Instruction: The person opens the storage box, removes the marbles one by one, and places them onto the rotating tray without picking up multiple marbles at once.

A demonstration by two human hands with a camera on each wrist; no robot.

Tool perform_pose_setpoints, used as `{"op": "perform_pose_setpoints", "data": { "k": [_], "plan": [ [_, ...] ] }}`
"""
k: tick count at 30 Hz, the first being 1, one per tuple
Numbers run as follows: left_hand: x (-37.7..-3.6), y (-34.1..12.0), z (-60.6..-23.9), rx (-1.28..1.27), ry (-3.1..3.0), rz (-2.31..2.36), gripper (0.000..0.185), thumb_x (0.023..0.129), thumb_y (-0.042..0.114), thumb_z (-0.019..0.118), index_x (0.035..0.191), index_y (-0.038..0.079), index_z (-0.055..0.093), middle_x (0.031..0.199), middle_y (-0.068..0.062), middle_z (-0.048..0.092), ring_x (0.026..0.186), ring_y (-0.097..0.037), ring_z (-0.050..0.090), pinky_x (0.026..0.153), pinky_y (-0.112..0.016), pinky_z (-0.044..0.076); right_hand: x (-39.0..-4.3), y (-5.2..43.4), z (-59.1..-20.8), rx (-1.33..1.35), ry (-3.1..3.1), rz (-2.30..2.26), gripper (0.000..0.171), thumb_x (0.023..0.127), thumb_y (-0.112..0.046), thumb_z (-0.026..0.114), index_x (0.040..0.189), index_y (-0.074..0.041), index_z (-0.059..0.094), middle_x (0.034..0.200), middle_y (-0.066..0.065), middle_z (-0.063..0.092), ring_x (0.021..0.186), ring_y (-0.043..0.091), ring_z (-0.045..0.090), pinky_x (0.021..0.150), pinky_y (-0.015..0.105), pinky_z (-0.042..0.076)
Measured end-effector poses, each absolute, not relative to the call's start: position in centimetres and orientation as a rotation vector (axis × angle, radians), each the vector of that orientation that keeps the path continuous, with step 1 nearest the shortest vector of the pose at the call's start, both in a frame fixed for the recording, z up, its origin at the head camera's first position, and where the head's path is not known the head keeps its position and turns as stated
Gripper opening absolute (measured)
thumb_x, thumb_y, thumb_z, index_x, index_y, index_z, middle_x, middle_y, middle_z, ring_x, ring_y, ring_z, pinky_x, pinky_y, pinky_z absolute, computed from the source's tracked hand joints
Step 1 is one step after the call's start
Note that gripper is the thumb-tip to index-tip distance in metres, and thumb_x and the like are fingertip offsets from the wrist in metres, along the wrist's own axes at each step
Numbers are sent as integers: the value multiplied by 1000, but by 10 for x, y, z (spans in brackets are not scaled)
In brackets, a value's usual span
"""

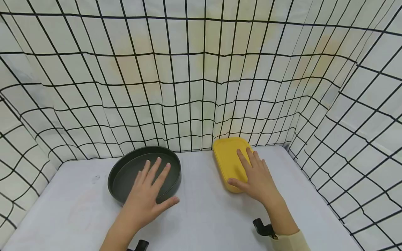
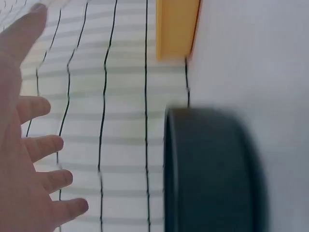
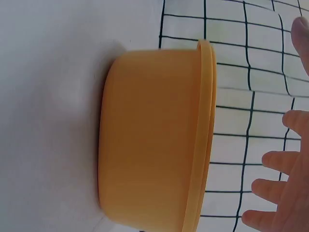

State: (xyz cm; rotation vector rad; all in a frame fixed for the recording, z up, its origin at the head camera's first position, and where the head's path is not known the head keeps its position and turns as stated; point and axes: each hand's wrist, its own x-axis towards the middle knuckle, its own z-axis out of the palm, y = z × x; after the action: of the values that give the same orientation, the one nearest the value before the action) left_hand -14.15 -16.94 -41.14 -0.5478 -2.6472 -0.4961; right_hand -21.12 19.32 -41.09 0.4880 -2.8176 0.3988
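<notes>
On the left of the table sits a round dark grey pan [image 1: 128, 174]. My left hand [image 1: 142, 198] is over its near side, fingers spread and straight, holding nothing. The left wrist view shows this hand above the pan's rim, with a gap between them. To the right stands a yellow lidded plastic container [image 1: 228, 158], long side pointing away from me. Above its right part, my right hand [image 1: 260, 181] is spread out and holds nothing. In the right wrist view the fingers [image 3: 273, 191] are apart from the container's lid.
White cloth [image 1: 201, 216] covers the table. Walls of black netting [image 1: 204, 82] over white sheeting rise at the back and both sides. Both pan and container stand near the back wall. Black camera mounts [image 1: 263, 228] show at the wrists.
</notes>
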Motion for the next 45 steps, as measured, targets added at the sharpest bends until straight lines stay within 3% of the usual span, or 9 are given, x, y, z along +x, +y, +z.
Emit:
{"op": "perform_pose_setpoints", "data": {
  "k": [7,14,23,27,32,37,45],
  "plan": [
    [-142,-128,-422,-747,-2596,-790,90,86,61,69,159,28,26,166,1,18,151,-41,17,103,-69,40,-216,206,-415,464,-2861,476,110,76,-75,68,161,-31,13,166,14,13,151,43,13,118,65,19],
    [-155,-94,-431,-789,-2714,-936,87,88,64,64,158,35,22,166,7,15,153,-35,14,111,-67,32,-219,215,-420,493,-2900,555,110,75,-75,69,161,-28,17,166,15,16,151,42,15,119,62,20],
    [-182,-59,-437,-786,-2764,-806,88,87,69,60,159,29,26,166,-5,20,151,-41,16,118,-62,24,-225,226,-422,531,-2939,562,108,73,-66,77,159,-27,26,164,21,18,148,50,15,116,69,18],
    [-190,-45,-437,-802,-2769,-838,89,88,68,61,159,29,25,166,-5,18,151,-40,15,116,-63,28,-226,231,-426,522,-2950,560,107,72,-65,79,158,-28,28,164,21,18,149,49,13,116,70,16],
    [-200,-32,-438,-819,-2787,-903,90,88,71,58,159,30,23,166,-6,19,152,-37,17,113,-63,33,-229,237,-434,524,-2946,564,108,71,-71,76,158,-30,28,164,20,19,148,49,15,116,69,17],
    [-212,-17,-440,-853,-2784,-905,90,88,71,57,159,28,24,165,-9,22,151,-36,20,117,-57,30,-232,245,-438,516,-2940,567,109,68,-81,68,157,-29,31,163,21,21,148,49,17,116,69,18],
    [-222,-3,-449,-860,-2824,-825,91,87,73,57,158,24,29,164,-14,22,149,-38,25,117,-56,30,-237,248,-442,544,-2911,601,110,65,-81,69,156,-31,33,163,19,21,148,49,17,116,69,18]
  ]
}}
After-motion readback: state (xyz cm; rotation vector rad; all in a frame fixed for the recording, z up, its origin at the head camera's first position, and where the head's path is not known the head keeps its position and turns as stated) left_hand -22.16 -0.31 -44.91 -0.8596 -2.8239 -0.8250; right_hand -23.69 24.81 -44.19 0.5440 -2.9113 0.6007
